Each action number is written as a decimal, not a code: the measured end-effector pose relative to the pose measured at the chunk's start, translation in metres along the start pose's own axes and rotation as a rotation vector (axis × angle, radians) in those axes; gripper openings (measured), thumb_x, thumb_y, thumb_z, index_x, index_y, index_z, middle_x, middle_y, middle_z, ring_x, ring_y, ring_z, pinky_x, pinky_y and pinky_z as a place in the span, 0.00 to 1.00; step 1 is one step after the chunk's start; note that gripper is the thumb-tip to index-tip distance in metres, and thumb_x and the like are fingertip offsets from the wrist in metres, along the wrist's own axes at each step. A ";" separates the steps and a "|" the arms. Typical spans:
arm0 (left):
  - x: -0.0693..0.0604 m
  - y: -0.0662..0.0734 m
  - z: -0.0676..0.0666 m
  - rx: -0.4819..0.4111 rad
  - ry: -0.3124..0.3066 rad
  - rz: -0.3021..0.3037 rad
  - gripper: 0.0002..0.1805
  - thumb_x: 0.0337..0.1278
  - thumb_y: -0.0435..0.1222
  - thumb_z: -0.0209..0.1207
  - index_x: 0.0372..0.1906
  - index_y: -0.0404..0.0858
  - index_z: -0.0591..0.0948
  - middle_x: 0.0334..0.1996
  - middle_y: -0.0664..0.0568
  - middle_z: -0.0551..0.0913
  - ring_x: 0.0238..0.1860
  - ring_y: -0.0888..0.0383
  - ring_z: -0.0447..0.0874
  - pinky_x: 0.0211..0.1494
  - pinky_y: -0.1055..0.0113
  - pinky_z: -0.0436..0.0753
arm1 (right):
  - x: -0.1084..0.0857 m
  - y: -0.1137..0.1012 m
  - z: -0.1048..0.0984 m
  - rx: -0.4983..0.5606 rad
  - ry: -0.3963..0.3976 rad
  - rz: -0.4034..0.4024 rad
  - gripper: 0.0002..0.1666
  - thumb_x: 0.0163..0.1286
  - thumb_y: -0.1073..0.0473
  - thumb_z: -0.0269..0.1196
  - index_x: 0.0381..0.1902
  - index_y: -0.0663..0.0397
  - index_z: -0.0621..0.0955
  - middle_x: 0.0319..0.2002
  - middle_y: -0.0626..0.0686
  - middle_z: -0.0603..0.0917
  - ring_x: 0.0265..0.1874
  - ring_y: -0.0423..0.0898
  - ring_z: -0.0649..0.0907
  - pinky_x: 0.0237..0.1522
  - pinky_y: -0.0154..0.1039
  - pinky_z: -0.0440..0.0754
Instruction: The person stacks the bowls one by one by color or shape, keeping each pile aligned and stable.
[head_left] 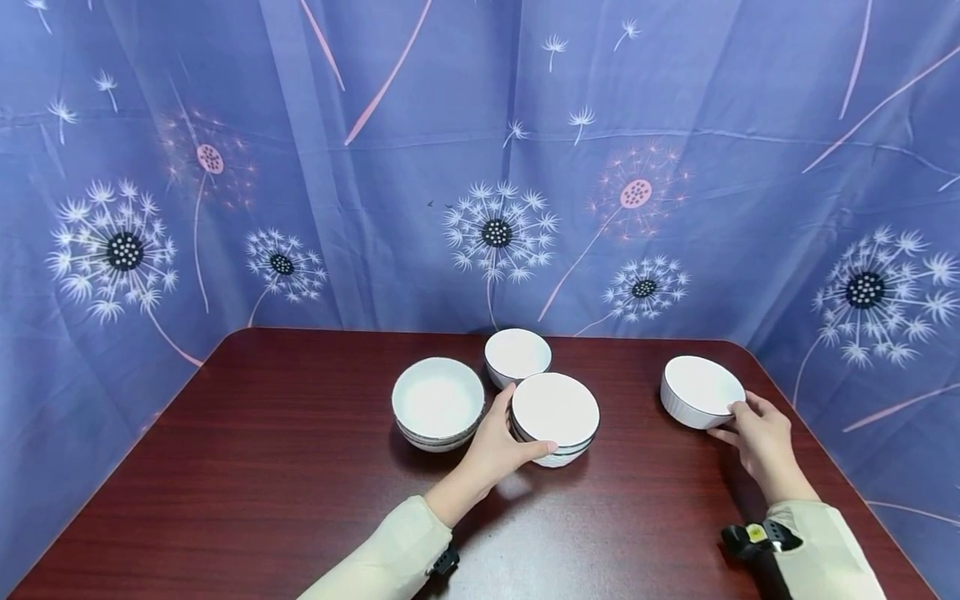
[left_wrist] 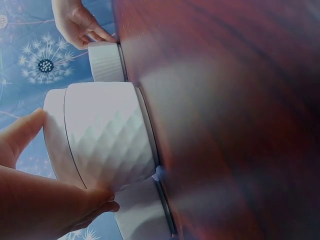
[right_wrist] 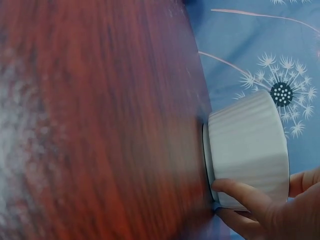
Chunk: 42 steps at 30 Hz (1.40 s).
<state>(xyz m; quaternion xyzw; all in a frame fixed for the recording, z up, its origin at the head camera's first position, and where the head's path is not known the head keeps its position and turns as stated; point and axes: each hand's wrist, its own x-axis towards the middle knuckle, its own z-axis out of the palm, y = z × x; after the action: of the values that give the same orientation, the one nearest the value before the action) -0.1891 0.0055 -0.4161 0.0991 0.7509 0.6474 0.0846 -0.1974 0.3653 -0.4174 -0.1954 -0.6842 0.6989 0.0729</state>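
Near the table's middle, my left hand point(head_left: 489, 447) grips a small stack of white bowls point(head_left: 556, 410), thumb at the near rim and fingers at the left side. Dark lines edge their rims, and the left wrist view shows a diamond-textured wall on a stacked bowl point(left_wrist: 107, 135). Over at the right, my right hand point(head_left: 767, 442) holds a white ribbed bowl point(head_left: 701, 392) by its near right side. The right wrist view has its fluted wall point(right_wrist: 247, 150), with fingers reaching low toward its base. Both bowls' openings face up. Whether either base touches the table is unclear.
Left of the held stack stands another stack of pale bowls point(head_left: 438, 400). A single white bowl point(head_left: 517, 354) sits behind, near the far edge of the dark red wooden table point(head_left: 262, 467). A blue dandelion-print curtain point(head_left: 390, 208) hangs around the back and sides.
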 end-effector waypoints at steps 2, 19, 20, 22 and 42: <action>0.000 0.000 0.000 -0.003 -0.002 -0.003 0.56 0.42 0.34 0.74 0.75 0.34 0.51 0.73 0.39 0.55 0.71 0.45 0.56 0.69 0.53 0.65 | 0.000 -0.001 0.000 0.001 0.005 0.004 0.37 0.71 0.68 0.37 0.73 0.70 0.38 0.69 0.71 0.47 0.29 0.31 0.79 0.36 0.35 0.85; 0.000 -0.001 0.000 -0.012 0.000 -0.014 0.56 0.42 0.34 0.74 0.75 0.35 0.52 0.72 0.39 0.57 0.71 0.46 0.58 0.69 0.53 0.64 | -0.007 -0.016 0.010 0.185 -0.087 -0.088 0.37 0.69 0.71 0.41 0.72 0.74 0.43 0.31 0.37 0.78 0.26 0.39 0.83 0.30 0.38 0.85; 0.000 -0.001 0.000 -0.012 0.000 -0.012 0.56 0.42 0.34 0.74 0.75 0.34 0.52 0.72 0.39 0.57 0.71 0.46 0.58 0.69 0.53 0.65 | -0.008 -0.017 0.012 0.181 -0.093 -0.091 0.37 0.69 0.71 0.42 0.72 0.74 0.43 0.31 0.37 0.78 0.27 0.39 0.83 0.30 0.38 0.85; 0.000 -0.001 0.000 -0.009 0.000 -0.009 0.56 0.42 0.34 0.74 0.74 0.34 0.52 0.72 0.38 0.57 0.71 0.45 0.58 0.68 0.53 0.65 | -0.009 -0.020 0.015 0.177 -0.102 -0.092 0.36 0.70 0.71 0.43 0.72 0.73 0.44 0.32 0.37 0.79 0.27 0.39 0.83 0.31 0.39 0.86; 0.000 0.000 0.000 0.004 -0.004 -0.007 0.56 0.42 0.35 0.74 0.75 0.34 0.52 0.72 0.39 0.56 0.71 0.44 0.58 0.68 0.53 0.65 | -0.025 -0.042 0.042 0.194 -0.192 -0.149 0.26 0.71 0.70 0.49 0.65 0.65 0.60 0.36 0.39 0.80 0.30 0.39 0.84 0.32 0.41 0.86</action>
<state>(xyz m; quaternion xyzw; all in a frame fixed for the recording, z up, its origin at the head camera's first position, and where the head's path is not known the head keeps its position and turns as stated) -0.1890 0.0052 -0.4160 0.0978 0.7523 0.6455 0.0882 -0.1973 0.3194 -0.3726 -0.0684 -0.6300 0.7697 0.0775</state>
